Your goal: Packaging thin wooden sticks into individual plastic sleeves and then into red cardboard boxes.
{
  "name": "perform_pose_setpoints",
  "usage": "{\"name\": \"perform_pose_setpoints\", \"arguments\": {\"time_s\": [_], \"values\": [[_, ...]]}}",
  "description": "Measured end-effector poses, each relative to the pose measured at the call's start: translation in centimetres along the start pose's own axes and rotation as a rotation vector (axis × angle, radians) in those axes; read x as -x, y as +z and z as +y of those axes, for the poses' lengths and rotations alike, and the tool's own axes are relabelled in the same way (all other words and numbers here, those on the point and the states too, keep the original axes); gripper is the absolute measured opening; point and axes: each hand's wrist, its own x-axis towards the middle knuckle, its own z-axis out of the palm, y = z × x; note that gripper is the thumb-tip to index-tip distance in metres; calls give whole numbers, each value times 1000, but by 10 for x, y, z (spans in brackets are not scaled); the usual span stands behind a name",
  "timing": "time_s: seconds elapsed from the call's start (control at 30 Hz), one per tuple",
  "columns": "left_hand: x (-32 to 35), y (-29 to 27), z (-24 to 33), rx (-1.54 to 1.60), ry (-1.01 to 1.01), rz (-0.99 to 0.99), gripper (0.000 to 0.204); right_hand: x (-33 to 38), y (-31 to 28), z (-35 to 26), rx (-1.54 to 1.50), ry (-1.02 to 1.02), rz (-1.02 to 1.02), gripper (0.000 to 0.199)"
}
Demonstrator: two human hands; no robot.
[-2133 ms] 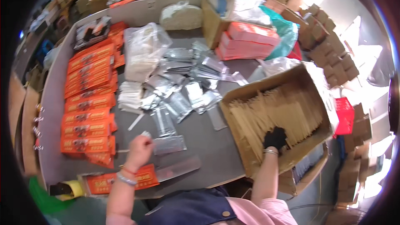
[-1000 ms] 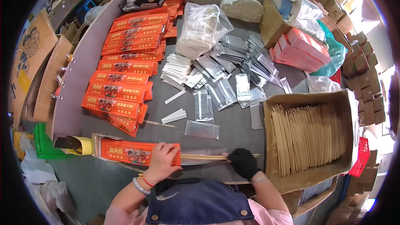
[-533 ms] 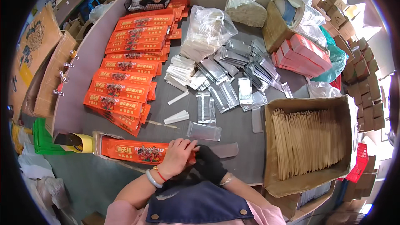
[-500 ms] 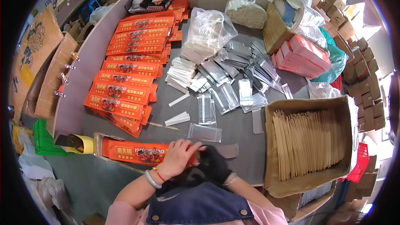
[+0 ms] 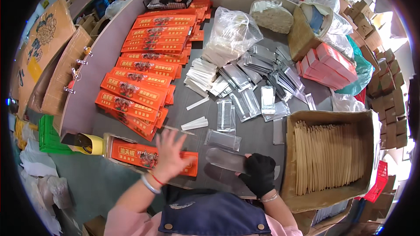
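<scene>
We see our left hand (image 5: pixel 169 155) low in the frame, left of the middle. It is bare, with its fingers spread wide, and it has hold of nothing. It is over an orange pack (image 5: pixel 131 153); we cannot tell if it touches it. The pack lies at the lower left, partly in a card tray (image 5: pixel 107 147).

Our right hand (image 5: pixel 259 175) is right of the middle, low down, in a black glove with bare fingertips. Its fingers are closed on the right end of a clear strip (image 5: pixel 226 160), which points left, over the gray table (image 5: pixel 258 133).

Just above the strip lies a clear pack (image 5: pixel 222 140). At the lower right, we see a box (image 5: pixel 332 199) full of sticks (image 5: pixel 330 159). More orange packs (image 5: pixel 151 39) pile up at the upper left. White slips (image 5: pixel 201 76) and silver packs (image 5: pixel 251 105) lie near the middle.
</scene>
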Motion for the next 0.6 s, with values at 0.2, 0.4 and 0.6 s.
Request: {"name": "perform_pose_setpoints", "arguments": {"time_s": [0.2,0.4,0.6], "values": [[23,37,1,289,-143,16,96,-1,1,-7,91,-63,-114,63],[21,33,7,260,-121,3,95,-6,45,-27,-65,-145,-221,63],[-13,31,-10,376,78,69,63,-23,69,-22,-159,-243,-67,62]]}}
